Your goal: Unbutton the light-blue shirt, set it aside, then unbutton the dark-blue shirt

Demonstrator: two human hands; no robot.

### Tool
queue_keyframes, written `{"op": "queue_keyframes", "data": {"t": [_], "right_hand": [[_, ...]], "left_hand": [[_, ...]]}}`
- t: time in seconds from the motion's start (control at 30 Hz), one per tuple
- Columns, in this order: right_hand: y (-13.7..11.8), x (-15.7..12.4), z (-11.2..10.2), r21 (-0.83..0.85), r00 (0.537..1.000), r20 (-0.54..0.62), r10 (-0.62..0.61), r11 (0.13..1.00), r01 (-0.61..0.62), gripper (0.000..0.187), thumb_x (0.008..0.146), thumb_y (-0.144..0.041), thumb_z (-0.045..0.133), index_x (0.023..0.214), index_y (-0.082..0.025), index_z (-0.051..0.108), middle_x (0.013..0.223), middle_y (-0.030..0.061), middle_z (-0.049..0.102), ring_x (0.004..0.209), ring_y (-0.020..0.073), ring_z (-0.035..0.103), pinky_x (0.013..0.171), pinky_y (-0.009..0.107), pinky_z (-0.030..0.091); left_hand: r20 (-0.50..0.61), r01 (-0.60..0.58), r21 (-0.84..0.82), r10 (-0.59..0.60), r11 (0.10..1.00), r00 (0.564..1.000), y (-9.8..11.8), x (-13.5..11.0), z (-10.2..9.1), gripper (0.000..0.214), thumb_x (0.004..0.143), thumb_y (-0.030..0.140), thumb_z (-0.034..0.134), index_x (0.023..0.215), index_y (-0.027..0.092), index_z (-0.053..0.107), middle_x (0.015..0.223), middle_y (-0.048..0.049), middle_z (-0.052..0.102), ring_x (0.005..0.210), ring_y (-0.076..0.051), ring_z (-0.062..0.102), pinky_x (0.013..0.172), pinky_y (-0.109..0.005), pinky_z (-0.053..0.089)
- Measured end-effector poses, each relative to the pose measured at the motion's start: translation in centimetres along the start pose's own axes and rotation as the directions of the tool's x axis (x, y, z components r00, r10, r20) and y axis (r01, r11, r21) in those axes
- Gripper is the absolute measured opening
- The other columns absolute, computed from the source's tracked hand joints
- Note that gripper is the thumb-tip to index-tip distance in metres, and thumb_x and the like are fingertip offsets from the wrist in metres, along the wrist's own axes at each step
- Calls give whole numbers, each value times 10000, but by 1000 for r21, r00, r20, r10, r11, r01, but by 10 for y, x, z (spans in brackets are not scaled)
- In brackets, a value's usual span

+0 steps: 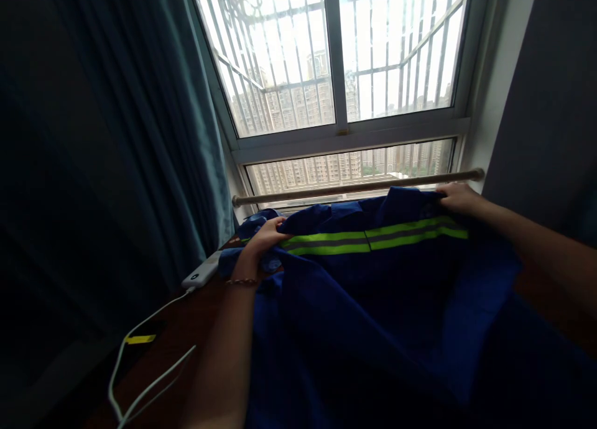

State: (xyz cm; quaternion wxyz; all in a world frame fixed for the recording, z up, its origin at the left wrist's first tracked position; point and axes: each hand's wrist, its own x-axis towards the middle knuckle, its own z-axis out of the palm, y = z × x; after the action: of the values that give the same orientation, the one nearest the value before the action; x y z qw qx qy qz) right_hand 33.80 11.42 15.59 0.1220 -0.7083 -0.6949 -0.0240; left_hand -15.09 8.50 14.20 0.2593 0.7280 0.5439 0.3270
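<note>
A dark blue work jacket [345, 292] with a yellow-green and grey reflective band is stretched between my two hands. My left hand [267, 237] grips its cloth at the left end of the band, fingers closed over the edge. At the upper right, my right hand [459, 197] is closed on the jacket's top edge, just below the wooden rail. The lower part of the jacket hangs in loose folds toward me, in shadow. Some bunched blue cloth lies beyond and left of my left hand; I cannot tell whether it belongs to the same garment.
A white power bank [203, 272] with a white cable [119, 354] lies on the dark reddish-brown surface [175, 367] at left. A yellow tag [140, 339] is by the cable. Blue curtain [153, 106] hangs left. A rail [359, 188] crosses before the barred window [340, 62].
</note>
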Motion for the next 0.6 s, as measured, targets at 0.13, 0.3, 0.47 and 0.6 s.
{"op": "queue_keyframes", "data": {"t": [0.13, 0.3, 0.47, 0.6], "right_hand": [[-33, 29, 20, -234, 986, -148, 82, 965, -116, 313, 781, -218, 546, 1072, -103, 532, 1106, 211, 500, 1036, 351, 458, 812, 483, 368], [-97, -2, 66, -237, 986, 117, -120, 960, 146, 441, 769, -381, 581, 1131, -143, 497, 1117, 181, 484, 1023, 345, 466, 763, 448, 417], [-128, -63, 112, -79, 859, 326, -396, 893, 442, 469, 798, -474, 506, 1200, -238, 457, 1173, 137, 459, 1053, 347, 440, 753, 497, 420], [-108, -83, 122, -79, 860, 306, -409, 889, 451, 436, 823, -384, 482, 1217, -197, 456, 1129, 162, 491, 1044, 346, 445, 763, 468, 422]], "left_hand": [[-422, 108, 517, 143, 849, 895, -8, 15, 24, 310, 675, 189, 619, 975, 123, 576, 1037, -148, 559, 1015, -303, 501, 846, -420, 400], [93, -245, 371, 226, 896, 970, 20, 1, 43, 418, 723, 379, 595, 1079, 162, 561, 1037, -90, 593, 894, -217, 567, 803, -299, 428], [582, -437, 196, 255, 878, 773, 40, -15, 96, 875, 578, 522, 679, 1325, 221, 337, 1229, -76, 501, 979, -230, 541, 808, -284, 417], [665, -478, 330, 158, 814, 730, 25, -9, 136, 739, 474, 410, 766, 1146, 205, 540, 1091, -71, 577, 929, -243, 543, 764, -292, 421]]}}
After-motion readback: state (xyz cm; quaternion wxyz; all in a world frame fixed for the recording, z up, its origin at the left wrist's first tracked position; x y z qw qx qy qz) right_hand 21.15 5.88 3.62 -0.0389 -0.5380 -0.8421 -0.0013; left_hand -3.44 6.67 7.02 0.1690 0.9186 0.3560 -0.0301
